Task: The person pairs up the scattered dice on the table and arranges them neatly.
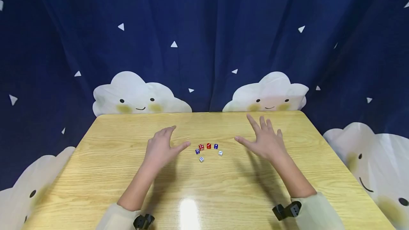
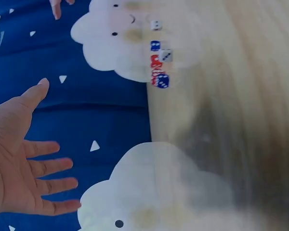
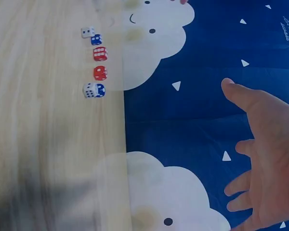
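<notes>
Several small dice form a loose arc on the table: two red dice (image 1: pixel 209 146) at the back, a blue die (image 1: pixel 197 151) on the left and another blue die (image 1: pixel 216 146) on the right. Closer to me lie two white dice, one white die (image 1: pixel 201 159) in front and one white die (image 1: pixel 220 153) at the right. My left hand (image 1: pixel 162 148) hovers left of the dice, thumb apart from the straight fingers. To their right, my right hand (image 1: pixel 266 140) is held up with fingers spread. Neither hand touches anything; both wrist views show bare palms.
The dice lie on a light wooden table (image 1: pixel 127 159). A dark blue curtain (image 1: pixel 198 63) with white triangles and smiling clouds hangs behind and beside it. Each forearm wears a small black device (image 1: pixel 287 210) near the pale sleeve.
</notes>
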Available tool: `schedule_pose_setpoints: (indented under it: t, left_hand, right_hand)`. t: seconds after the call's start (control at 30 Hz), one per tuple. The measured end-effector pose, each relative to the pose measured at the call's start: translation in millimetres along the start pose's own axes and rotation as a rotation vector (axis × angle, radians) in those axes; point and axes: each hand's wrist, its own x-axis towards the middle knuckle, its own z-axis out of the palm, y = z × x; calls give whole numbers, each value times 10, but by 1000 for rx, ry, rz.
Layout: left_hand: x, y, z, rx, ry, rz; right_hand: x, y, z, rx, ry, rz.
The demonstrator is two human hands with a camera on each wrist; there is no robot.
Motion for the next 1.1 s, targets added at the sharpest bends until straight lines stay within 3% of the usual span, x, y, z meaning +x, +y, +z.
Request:
schedule_pose_setpoints:
  t: [0.53, 1.1]
  left_hand:
    - [-149, 55, 246, -71, -46, 91]
    - [-122, 72, 500, -110, -121, 119]
  right_hand:
    - [-90, 1, 227, 112, -29, -82]
    - [-104, -98, 379, 134, -61, -117]
